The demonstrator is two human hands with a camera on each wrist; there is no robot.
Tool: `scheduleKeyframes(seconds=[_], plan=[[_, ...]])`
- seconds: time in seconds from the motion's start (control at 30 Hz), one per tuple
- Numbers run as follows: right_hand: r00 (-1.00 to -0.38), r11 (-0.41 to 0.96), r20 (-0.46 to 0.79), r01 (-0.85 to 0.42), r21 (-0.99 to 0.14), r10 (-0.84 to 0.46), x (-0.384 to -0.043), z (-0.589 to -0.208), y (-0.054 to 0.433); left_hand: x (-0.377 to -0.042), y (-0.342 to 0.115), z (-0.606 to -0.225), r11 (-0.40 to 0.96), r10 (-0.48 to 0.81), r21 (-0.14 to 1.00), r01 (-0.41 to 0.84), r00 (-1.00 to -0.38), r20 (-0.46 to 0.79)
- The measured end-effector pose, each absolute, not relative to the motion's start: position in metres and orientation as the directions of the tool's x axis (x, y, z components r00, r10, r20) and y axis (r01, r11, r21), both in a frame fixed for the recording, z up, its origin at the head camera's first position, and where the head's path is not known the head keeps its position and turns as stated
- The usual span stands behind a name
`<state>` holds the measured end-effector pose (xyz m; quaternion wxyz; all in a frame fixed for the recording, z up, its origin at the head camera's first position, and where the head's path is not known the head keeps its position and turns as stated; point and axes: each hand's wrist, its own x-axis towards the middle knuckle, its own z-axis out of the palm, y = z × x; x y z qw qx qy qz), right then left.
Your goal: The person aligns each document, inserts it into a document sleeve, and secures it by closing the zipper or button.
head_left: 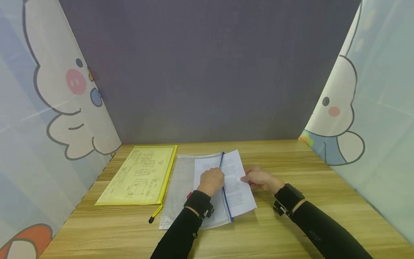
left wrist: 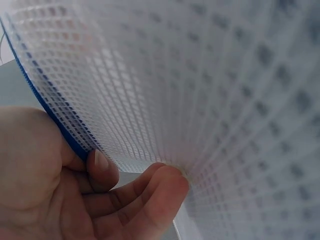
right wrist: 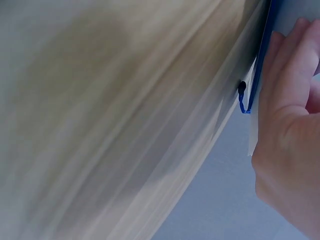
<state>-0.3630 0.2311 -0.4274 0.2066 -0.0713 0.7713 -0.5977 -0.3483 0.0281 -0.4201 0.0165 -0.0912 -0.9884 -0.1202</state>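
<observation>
A clear mesh zipper pouch with a blue zipper edge lies on the table. A printed sheet of paper is partly inside it, its right part sticking out past the blue edge at a slight tilt. My left hand grips the pouch near its opening; in the left wrist view its curled fingers pinch the white mesh. At the paper's right edge, my right hand pinches the sheet between thumb and fingers. A blue zipper pull hangs beside the hand in the right wrist view.
To the left lies a yellow zipper pouch holding a sheet with technical drawings, its yellow pull towards me. A dark panel stands behind the wooden table. Cartoon-printed curtains flank both sides.
</observation>
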Motion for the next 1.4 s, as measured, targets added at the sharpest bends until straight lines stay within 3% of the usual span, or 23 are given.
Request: scheduleKeyframes(seconds=[0.87,1.23,1.4], plan=[[-0.907,0.299,-0.222,0.114,-0.947,-0.357,-0.367,-0.431,0.219,-0.346,0.027,-0.417,0.951,0.207,0.224,0.215,-0.977,0.060],[-0.793,0.288,-0.356,0.237,-0.928,-0.494,-0.365,-0.420,0.242,-0.345,0.028,-0.415,0.950,0.167,0.262,0.171,-0.985,0.039],[-0.793,0.296,-0.370,0.249,-0.922,-0.484,-0.362,-0.418,0.246,-0.344,0.027,-0.413,0.948,0.161,0.272,0.165,-0.986,0.037]])
